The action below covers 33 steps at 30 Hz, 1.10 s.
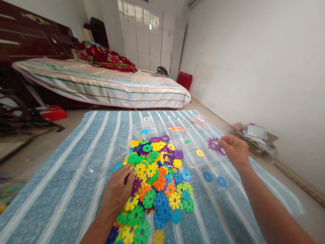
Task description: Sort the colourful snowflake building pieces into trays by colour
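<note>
A large heap of notched plastic discs (151, 169) in yellow, green, orange, blue and purple lies on a striped cloth (68, 176). At the heap's left edge is my left hand (118, 188), its fingers curled and closed; a dark purple sliver shows between thumb and forefinger, mostly hidden. Out to the right, my right hand (235, 149) pinches a purple notched building piece (214, 143) above clear plastic. Below that piece are two blue discs (215, 179), with a yellow disc (199, 153) to its left.
Clear plastic bags (200, 121) lie on the far part of the cloth, one around an orange piece (177, 128). Beyond stands a bed (122, 89) with a red floral blanket (106, 57). A cardboard box (256, 140) sits by the right wall.
</note>
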Available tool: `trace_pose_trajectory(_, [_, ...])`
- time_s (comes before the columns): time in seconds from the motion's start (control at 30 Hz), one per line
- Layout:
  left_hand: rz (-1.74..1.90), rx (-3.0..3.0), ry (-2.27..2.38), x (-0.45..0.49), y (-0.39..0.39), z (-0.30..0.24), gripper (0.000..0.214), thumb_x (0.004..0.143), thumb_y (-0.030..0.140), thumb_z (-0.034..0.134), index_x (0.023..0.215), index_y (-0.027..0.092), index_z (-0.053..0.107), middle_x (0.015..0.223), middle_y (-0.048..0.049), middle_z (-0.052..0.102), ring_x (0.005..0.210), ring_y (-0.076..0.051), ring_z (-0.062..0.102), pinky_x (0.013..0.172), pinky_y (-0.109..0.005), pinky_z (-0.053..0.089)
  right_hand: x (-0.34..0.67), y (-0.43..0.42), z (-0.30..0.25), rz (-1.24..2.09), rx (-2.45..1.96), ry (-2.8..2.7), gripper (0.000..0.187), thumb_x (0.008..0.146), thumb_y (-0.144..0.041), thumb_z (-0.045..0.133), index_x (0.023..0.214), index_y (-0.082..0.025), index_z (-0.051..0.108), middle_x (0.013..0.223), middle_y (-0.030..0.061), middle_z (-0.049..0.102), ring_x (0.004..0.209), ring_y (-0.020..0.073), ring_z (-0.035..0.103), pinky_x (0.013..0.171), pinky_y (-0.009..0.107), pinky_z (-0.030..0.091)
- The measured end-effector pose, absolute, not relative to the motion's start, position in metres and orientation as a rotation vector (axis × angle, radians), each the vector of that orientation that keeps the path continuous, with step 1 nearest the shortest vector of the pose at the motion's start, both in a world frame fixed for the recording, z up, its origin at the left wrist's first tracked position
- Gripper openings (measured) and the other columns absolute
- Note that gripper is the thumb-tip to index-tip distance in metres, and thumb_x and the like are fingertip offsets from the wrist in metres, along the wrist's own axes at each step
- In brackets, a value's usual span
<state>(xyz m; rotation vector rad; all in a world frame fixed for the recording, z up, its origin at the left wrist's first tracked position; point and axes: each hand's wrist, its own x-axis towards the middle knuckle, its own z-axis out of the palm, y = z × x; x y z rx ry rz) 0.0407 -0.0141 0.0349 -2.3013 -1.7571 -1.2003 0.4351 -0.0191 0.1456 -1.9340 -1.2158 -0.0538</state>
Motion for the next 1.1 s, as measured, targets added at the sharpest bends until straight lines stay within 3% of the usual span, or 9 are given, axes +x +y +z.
trace_pose_trajectory(0.27, [-1.193, -2.301, -1.789, 0.042, -0.017, 0.039, 0.041, 0.088, 0.046, 0.038, 0.077, 0.018, 0.066, 0.1, -0.0118, 0.071, 0.097, -0.024, 0.065, 0.092, -0.038, 0.051, 0.478, -0.008, 0.139, -0.225, -2.164, -1.175, 0.031, 0.074, -0.038, 0.056, 0.086, -0.014, 0.071, 0.083, 0.015, 0.071, 0.084, 0.0319, 0.065, 0.073, 0.042, 0.045])
trace_pose_trajectory(0.43, [-1.208, -2.288, -1.81, 0.044, -0.019, 0.035, 0.039, 0.088, 0.044, 0.039, 0.079, 0.018, 0.067, 0.101, -0.0105, 0.071, 0.099, -0.023, 0.065, 0.094, -0.037, 0.05, 0.401, -0.052, 0.11, -0.18, -1.642, -1.587, 0.025, 0.083, -0.037, 0.052, 0.081, -0.02, 0.069, 0.082, 0.0055, 0.072, 0.075, 0.0203, 0.067, 0.076, 0.033, 0.049])
trace_pose_trajectory(0.6, [-1.22, -2.3, -1.833, 0.045, -0.02, 0.034, 0.036, 0.088, 0.042, 0.04, 0.079, 0.019, 0.066, 0.102, -0.0102, 0.071, 0.1, -0.024, 0.064, 0.094, -0.039, 0.049, 0.313, -0.093, 0.081, 0.06, -1.286, -1.958, 0.019, 0.091, -0.021, 0.047, 0.085, -0.021, 0.066, 0.084, 0.0038, 0.069, 0.08, 0.0156, 0.064, 0.075, 0.028, 0.051])
trace_pose_trajectory(0.77, [-1.228, -2.311, -1.85, 0.048, -0.023, 0.039, 0.034, 0.088, 0.041, 0.041, 0.078, 0.019, 0.066, 0.102, -0.0099, 0.071, 0.1, -0.023, 0.064, 0.094, -0.039, 0.049, 0.264, -0.104, 0.059, 0.127, -1.254, -2.058, 0.01, 0.085, -0.017, 0.057, 0.089, -0.018, 0.065, 0.102, 0.009, 0.066, 0.103, 0.0216, 0.059, 0.092, 0.037, 0.049])
trace_pose_trajectory(0.9, [-1.211, -2.315, -1.855, 0.048, -0.025, 0.042, 0.034, 0.088, 0.039, 0.04, 0.077, 0.019, 0.065, 0.103, -0.0099, 0.07, 0.1, -0.023, 0.064, 0.095, -0.039, 0.049, 0.242, -0.1, 0.057, 0.12, -1.352, -2.131, 0.032, 0.074, -0.025, 0.073, 0.102, -0.014, 0.064, 0.122, 0.0156, 0.058, 0.122, 0.032, 0.045, 0.101, 0.05, 0.041])
trace_pose_trajectory(1.1, [-1.2, -2.309, -1.825, 0.048, -0.023, 0.039, 0.034, 0.089, 0.038, 0.04, 0.077, 0.019, 0.065, 0.102, -0.0106, 0.07, 0.1, -0.022, 0.064, 0.094, -0.038, 0.049, 0.227, -0.097, 0.053, 0.146, -1.337, -2.157, 0.027, 0.073, -0.024, 0.074, 0.098, -0.016, 0.063, 0.117, 0.0117, 0.06, 0.119, 0.0302, 0.047, 0.102, 0.05, 0.038])
